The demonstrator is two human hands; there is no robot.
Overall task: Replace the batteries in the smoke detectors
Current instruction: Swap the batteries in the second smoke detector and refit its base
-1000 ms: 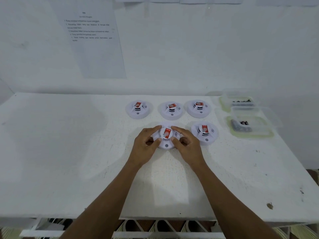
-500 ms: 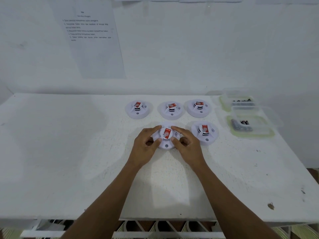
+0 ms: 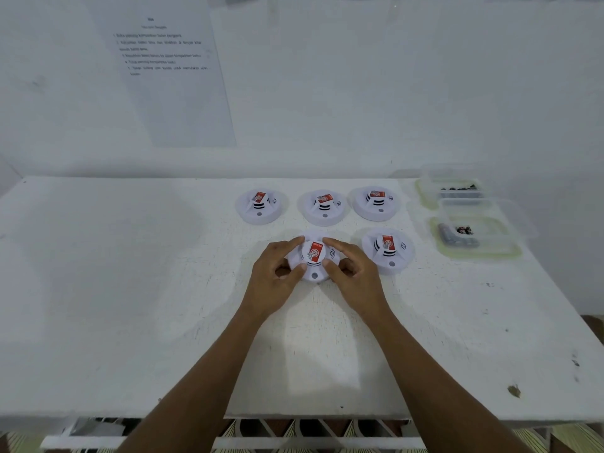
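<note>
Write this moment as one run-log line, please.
left hand: grips front smoke detector | right hand: grips it too | detector: on table, label up | other four detectors: not held | battery boxes: right side

A plain white painted wall [image 3: 359,93] fills the upper view, evenly and softly lit. On it, left of centre, hangs a white printed paper sheet [image 3: 183,106], its lines too blurred to read. Below stretches a white painted tabletop [image 3: 114,289], scuffed and cracked, with a dark chipped spot [image 3: 513,391] near its front right edge. Under that edge show a white rail [image 3: 130,442] and yellow-striped flooring [image 3: 575,438].
</note>
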